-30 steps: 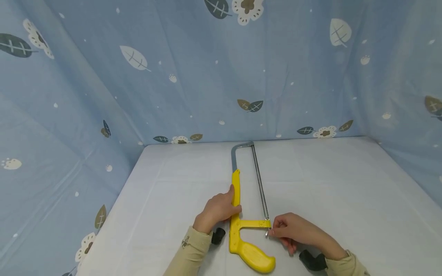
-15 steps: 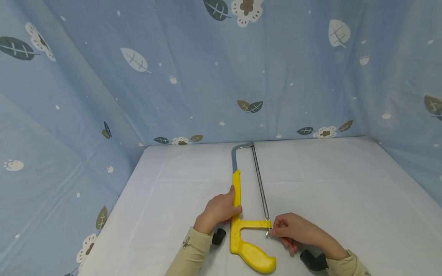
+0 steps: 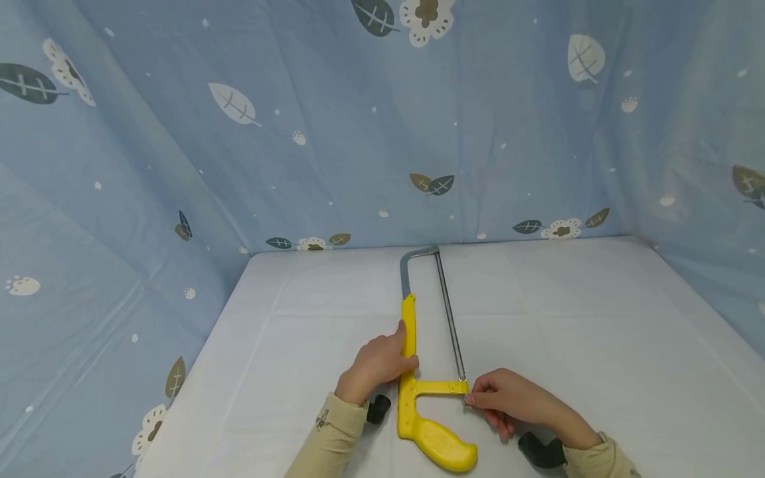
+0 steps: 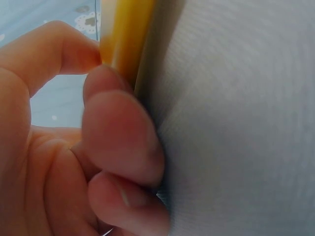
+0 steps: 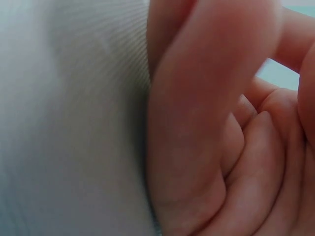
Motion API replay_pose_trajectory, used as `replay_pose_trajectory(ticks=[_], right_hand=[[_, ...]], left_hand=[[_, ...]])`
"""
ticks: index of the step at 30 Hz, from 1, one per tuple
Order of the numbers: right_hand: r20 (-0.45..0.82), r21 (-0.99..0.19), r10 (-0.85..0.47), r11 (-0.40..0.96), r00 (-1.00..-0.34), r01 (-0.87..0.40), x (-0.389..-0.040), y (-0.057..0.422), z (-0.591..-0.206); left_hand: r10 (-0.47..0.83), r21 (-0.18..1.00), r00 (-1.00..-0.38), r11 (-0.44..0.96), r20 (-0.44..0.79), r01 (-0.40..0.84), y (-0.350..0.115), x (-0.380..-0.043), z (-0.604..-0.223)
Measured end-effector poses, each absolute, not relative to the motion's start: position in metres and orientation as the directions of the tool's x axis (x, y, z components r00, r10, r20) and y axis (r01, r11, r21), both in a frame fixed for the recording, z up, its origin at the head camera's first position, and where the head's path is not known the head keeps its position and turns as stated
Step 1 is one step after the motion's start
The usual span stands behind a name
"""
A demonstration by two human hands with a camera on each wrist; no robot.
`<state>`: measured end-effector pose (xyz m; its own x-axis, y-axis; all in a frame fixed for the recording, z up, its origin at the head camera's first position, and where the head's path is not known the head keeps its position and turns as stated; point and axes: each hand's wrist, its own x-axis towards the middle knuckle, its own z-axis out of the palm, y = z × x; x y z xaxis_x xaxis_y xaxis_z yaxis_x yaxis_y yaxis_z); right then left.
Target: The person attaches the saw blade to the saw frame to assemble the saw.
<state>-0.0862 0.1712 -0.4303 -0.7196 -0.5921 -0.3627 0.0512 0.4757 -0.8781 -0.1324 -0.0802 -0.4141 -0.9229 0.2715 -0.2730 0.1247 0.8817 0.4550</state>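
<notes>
One bow-shaped yellow hacksaw [image 3: 436, 388], left grip [image 3: 378, 360] holding, creased white cloth [image 3: 568, 345]

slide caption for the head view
Left hand grips a yellow-handled hacksaw; right hand pinches its small metal fitting.

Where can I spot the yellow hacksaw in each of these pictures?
Head: middle of the lower half, running down towards the bottom edge; the left hand grips the hacksaw.
Left wrist: only a yellow strip of its frame, at the top, left of centre.
Right wrist: not in the picture.
Shared landmark: the white cloth, filling the right side in left wrist and the left in right wrist.
</notes>
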Motion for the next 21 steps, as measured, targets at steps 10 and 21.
replay_pose_trajectory(ticks=[10,21], right_hand=[[-0.375,-0.878,-0.577,0.473,-0.725,0.077,-0.0832,0.1685,-0.4275],[-0.379,-0.852,-0.556,0.522,-0.74,0.044,-0.0799,0.1656,-0.4216]], left_hand=[[0.265,0.452,-0.924,0.884,-0.275,0.119,-0.0799,-0.1317,-0.4148],[0.268,0.455,-0.925,0.882,-0.269,0.123,-0.0793,-0.1315,-0.4138]])
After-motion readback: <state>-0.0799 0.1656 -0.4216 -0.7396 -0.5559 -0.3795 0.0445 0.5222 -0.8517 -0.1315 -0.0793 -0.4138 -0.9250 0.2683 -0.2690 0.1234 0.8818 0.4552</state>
